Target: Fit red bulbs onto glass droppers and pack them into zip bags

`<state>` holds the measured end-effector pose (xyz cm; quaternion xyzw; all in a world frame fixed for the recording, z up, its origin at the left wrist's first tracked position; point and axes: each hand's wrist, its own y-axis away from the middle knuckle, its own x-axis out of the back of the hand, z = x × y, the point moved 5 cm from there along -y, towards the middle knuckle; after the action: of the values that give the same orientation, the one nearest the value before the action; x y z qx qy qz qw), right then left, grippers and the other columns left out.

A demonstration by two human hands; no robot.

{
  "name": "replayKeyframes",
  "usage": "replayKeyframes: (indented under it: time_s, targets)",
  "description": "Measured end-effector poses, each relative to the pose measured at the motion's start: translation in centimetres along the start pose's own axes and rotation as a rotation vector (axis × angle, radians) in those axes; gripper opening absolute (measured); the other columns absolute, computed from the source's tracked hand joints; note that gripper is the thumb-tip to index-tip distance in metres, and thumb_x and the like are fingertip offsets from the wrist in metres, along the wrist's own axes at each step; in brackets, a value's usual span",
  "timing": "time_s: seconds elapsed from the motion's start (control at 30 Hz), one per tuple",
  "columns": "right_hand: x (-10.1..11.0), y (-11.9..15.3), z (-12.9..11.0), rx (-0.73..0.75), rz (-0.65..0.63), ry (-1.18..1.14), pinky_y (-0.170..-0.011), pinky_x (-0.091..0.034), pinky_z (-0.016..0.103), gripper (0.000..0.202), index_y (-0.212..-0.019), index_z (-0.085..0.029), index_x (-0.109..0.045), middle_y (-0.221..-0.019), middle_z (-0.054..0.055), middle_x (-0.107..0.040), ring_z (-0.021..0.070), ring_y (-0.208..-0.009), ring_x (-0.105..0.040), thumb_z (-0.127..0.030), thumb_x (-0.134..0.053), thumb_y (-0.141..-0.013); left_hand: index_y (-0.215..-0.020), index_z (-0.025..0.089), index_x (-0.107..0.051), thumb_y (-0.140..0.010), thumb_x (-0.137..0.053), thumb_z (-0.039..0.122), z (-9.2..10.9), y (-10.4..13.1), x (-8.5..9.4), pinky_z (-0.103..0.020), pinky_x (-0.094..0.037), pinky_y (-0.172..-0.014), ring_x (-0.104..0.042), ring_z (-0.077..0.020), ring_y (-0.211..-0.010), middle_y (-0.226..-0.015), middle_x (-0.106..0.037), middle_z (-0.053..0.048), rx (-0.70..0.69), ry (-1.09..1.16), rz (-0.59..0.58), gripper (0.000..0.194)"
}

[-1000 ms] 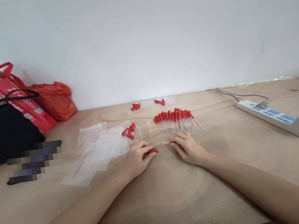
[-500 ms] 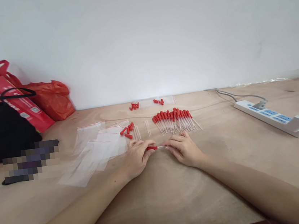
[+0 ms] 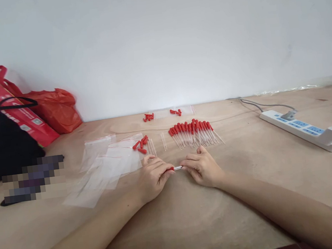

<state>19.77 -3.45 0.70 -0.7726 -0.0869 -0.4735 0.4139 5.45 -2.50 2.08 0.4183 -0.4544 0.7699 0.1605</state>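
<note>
On a pale wooden table (image 3: 178,228), a left hand (image 3: 154,178) and right hand (image 3: 204,169) work before a fanned row of red-topped clear droppers (image 3: 193,125), too crowded to count; right fingertips grip one slim clear tube (image 3: 178,168), left fingertips pinch one red rubber bulb (image 3: 172,168) at its end.

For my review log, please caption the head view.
Left hand pinches red bulb, right hand holds clear tube; red-topped droppers lie beyond.
</note>
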Motion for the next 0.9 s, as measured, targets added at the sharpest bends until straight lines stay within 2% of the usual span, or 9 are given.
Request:
replayKeyframes:
  time_s: [0.3, 0.53, 0.77, 0.9]
  targets:
    - [-0.5, -0.3, -0.8, 0.031, -0.077, 0.110, -0.063, -0.017, 0.029, 0.026, -0.076, -0.016, -0.059, -0.066, 0.002, -0.057, 0.0099, -0.055, -0.039, -0.020, -0.035, -0.085, -0.075, 0.017, -0.057, -0.085, -0.044, 0.022, 0.6, 0.0, -0.1, -0.036, -0.023, -0.085, -0.054, -0.0115, -0.064, -0.065, -0.063, 0.002, -0.044, -0.056, -0.031, 0.017]
    - [-1.3, -0.4, -0.9, -0.006, -0.245, 0.026, -0.062, -0.019, 0.027, 0.025, -0.068, -0.015, -0.051, -0.063, 0.001, -0.058, 0.0094, -0.054, -0.042, -0.019, -0.033, -0.085, -0.072, 0.017, -0.057, -0.084, -0.042, 0.022, 0.8, -0.1, -0.1, -0.037, -0.025, -0.084, -0.052, -0.0124, -0.063, -0.062, -0.059, 0.001, -0.071, -0.051, -0.068, 0.020]
    - [-1.5, -0.6, -0.9, 0.000, -0.314, -0.149, -0.066, -0.023, 0.026, 0.025, -0.073, -0.016, -0.054, -0.068, 0.000, -0.060, 0.0097, -0.061, -0.047, -0.018, -0.033, -0.087, -0.071, 0.018, -0.059, -0.084, -0.043, 0.023, 1.0, -0.2, 0.0, -0.038, -0.024, -0.085, -0.052, -0.0128, -0.064, -0.062, -0.059, 0.001, -0.087, -0.018, -0.123, 0.021]
    - [-1.1, -0.9, -0.5, -0.014, -0.274, -0.112, -0.065, -0.023, 0.026, 0.025, -0.084, -0.017, -0.058, -0.077, 0.002, -0.060, 0.0116, -0.070, -0.049, -0.025, -0.034, -0.089, -0.072, 0.019, -0.060, -0.084, -0.046, 0.025, 0.0, -0.3, 0.4, -0.040, -0.020, -0.088, -0.053, -0.0123, -0.064, -0.064, -0.062, 0.002, -0.060, -0.014, -0.072, 0.019]
